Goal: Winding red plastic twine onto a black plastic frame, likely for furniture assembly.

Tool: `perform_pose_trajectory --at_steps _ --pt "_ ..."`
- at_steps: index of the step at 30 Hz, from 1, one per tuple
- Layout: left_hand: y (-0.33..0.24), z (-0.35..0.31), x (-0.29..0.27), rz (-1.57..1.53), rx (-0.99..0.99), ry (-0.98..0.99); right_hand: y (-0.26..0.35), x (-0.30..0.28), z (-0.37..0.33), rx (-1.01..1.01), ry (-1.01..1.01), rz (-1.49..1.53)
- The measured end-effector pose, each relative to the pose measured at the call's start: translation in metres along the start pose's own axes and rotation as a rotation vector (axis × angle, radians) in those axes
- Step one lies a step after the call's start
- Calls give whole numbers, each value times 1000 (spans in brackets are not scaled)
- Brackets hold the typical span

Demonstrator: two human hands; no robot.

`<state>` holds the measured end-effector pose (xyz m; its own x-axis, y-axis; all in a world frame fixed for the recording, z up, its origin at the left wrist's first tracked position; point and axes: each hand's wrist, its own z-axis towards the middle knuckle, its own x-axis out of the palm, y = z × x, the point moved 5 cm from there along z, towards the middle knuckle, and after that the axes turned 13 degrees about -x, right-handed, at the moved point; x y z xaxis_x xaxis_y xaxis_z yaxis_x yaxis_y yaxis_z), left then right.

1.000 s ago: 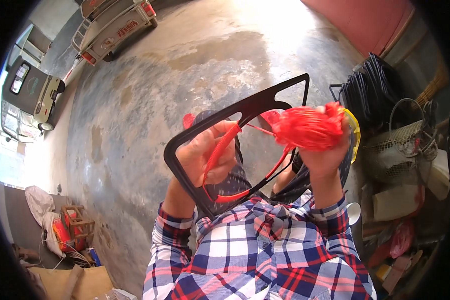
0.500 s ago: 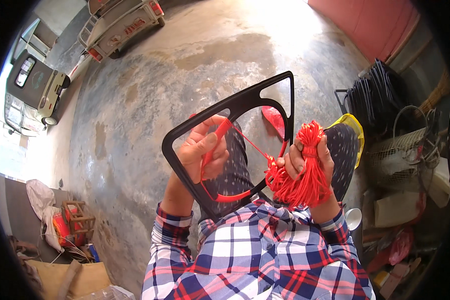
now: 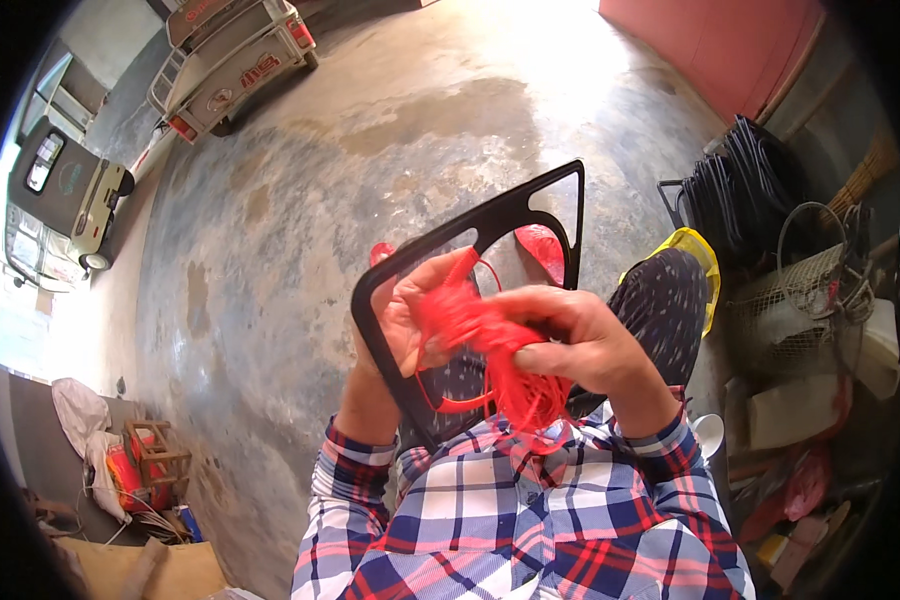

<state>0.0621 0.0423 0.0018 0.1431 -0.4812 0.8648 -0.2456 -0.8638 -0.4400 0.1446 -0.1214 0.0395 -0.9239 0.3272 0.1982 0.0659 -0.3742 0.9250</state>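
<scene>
At nine o'clock the left hand (image 3: 402, 312), partly hidden, is clasping the black frame (image 3: 490, 217), a blurred red cord bundle (image 3: 518, 378) is hanging near five, the right hand (image 3: 592, 342) is gripping that bundle toward four, and dark tubing (image 3: 745, 190) is standing toward two.

The bundle of cord (image 3: 528, 385) is bright red, and the frame (image 3: 495, 216) is mainly black. The shirt (image 3: 470, 505) has checks of white, dark blue and red; the trousers (image 3: 670, 305) are dark with pale flecks.
</scene>
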Motion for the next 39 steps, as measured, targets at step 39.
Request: perform_pose_trajectory --at_steps 39 --pt "-32 -23 -19 278 171 -85 58 -63 -56 -604 164 706"
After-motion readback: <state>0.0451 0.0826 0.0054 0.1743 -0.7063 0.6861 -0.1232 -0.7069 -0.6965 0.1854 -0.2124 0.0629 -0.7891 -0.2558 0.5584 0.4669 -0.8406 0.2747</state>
